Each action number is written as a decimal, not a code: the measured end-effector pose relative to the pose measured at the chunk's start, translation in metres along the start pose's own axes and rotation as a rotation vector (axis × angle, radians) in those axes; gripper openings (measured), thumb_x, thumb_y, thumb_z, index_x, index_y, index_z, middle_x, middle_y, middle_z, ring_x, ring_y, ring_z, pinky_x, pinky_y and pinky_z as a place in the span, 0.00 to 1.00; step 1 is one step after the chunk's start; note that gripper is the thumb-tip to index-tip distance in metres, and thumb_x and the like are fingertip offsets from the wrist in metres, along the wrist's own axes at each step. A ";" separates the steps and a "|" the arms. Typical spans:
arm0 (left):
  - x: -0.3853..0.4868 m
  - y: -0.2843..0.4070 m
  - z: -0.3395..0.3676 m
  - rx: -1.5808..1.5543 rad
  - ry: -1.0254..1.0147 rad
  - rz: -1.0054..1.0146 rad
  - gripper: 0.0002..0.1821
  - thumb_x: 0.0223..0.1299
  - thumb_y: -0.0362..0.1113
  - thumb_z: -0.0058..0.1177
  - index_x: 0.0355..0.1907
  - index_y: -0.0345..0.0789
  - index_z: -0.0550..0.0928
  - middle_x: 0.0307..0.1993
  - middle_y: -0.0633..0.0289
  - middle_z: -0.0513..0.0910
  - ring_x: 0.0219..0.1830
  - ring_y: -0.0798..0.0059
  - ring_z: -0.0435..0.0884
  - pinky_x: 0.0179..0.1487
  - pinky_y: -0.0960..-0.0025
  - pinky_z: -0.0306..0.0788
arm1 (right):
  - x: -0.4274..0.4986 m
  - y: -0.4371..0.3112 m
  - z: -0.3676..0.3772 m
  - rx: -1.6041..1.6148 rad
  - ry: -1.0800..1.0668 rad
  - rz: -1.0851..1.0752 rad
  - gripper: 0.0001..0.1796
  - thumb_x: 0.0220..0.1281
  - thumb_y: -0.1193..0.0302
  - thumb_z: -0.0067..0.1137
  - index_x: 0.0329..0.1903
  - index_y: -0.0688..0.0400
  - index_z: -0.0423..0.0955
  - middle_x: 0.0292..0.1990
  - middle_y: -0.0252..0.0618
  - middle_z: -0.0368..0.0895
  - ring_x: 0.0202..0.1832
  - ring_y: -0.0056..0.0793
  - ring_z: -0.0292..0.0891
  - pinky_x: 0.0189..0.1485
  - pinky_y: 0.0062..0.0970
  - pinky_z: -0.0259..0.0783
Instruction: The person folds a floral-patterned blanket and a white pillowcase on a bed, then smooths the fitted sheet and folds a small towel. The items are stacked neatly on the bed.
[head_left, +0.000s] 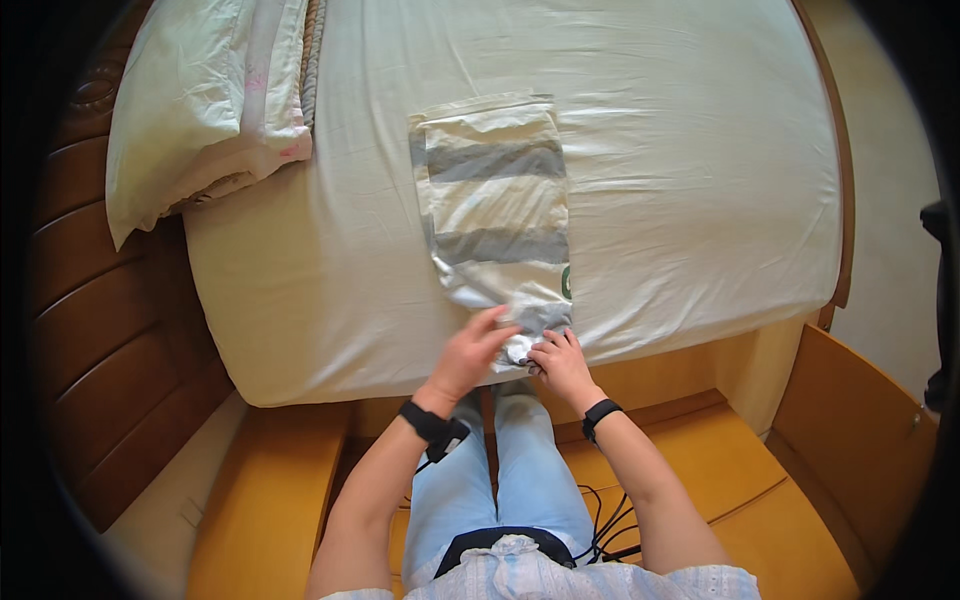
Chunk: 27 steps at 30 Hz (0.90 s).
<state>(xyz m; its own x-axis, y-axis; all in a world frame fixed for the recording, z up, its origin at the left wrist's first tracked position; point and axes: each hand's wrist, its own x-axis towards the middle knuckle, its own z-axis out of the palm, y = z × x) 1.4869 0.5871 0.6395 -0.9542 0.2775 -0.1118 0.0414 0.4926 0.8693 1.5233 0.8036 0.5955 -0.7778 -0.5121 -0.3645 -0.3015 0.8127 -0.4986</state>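
A striped white and grey cloth (495, 199), folded into a long rectangle, lies on the white bedsheet (675, 187) near the bed's front edge. Part of a green print shows at its right side. Its lower end is bunched and creased. My left hand (472, 352) is at the cloth's lower left, slightly blurred, with thumb and fingers apart; nothing shows between them. My right hand (559, 364) rests on the bunched lower corner with curled fingers; whether they grip the fabric is not clear.
White pillows (187, 112) are stacked at the upper left against the brown headboard (97, 300). A wooden cabinet (285, 480) stands at lower left, and a wooden panel (855, 420) at right. Black cables (611, 525) hang beside my legs.
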 end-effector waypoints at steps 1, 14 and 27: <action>0.012 0.007 0.012 -0.128 -0.118 -0.016 0.22 0.48 0.22 0.54 0.49 0.41 0.77 0.55 0.56 0.71 0.49 0.60 0.76 0.48 0.66 0.73 | 0.002 -0.001 -0.005 0.008 -0.031 -0.017 0.11 0.44 0.67 0.61 0.35 0.50 0.78 0.39 0.29 0.79 0.53 0.33 0.68 0.60 0.48 0.56; 0.056 -0.069 -0.023 0.154 0.552 -0.456 0.24 0.58 0.42 0.51 0.57 0.37 0.70 0.57 0.55 0.70 0.59 0.59 0.66 0.61 0.60 0.59 | 0.192 0.016 -0.130 0.194 0.527 -0.027 0.17 0.45 0.68 0.56 0.42 0.55 0.74 0.40 0.47 0.75 0.44 0.44 0.71 0.47 0.39 0.67; 0.083 -0.094 0.017 0.747 0.121 -0.012 0.25 0.40 0.35 0.57 0.48 0.44 0.75 0.47 0.65 0.78 0.50 0.74 0.74 0.58 0.60 0.60 | 0.144 0.076 -0.049 -0.352 0.194 0.018 0.30 0.42 0.74 0.55 0.56 0.51 0.68 0.58 0.36 0.68 0.62 0.34 0.60 0.64 0.50 0.49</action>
<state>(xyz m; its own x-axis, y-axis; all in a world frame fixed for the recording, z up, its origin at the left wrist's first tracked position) 1.4084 0.5778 0.5403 -0.9799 0.1974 -0.0284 0.1795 0.9349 0.3061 1.3616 0.8052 0.5437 -0.8643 -0.4620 -0.1988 -0.4308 0.8840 -0.1815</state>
